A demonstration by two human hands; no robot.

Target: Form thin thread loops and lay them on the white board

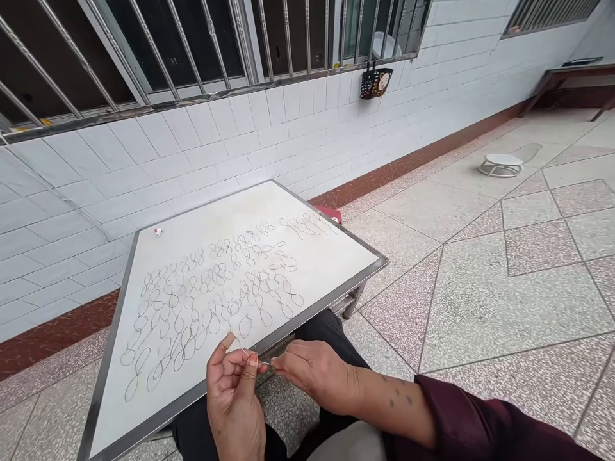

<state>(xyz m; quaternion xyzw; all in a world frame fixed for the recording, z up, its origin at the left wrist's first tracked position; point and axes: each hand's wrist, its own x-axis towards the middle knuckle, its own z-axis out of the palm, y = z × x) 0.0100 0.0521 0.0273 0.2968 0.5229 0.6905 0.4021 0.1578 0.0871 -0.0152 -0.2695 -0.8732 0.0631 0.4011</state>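
1. Head view: a thin strand (265, 363) runs between the two hands, just off the bench's near edge; its bright part is too small to identify.
2. The left hand (237, 403) has its grip closed on the strand, thumb against curled fingers. A tan wrap (230, 340) covers the tip of its raised index finger.
3. The right hand (314, 374) comes in from the right, back of the hand upward, its grip pinched shut at the strand's other end.
4. Just past the hands lies the bench (346, 256), white-topped with a grey rim. Dark, thin loops (216, 272) lie across it in uneven rows, many crossing or touching; those toward the far right have long tails.
5. Near its far-left corner sits a small red-and-white item (158, 232); a red object (330, 214) shows partly behind its right side.
6. Beyond stands a white tiled wall (288, 141) with barred windows (192, 45), a dark patterned basket (375, 84) hanging below the bars.
7. Well apart to the right, a low white seat (502, 160) rests on the speckled floor (519, 307).
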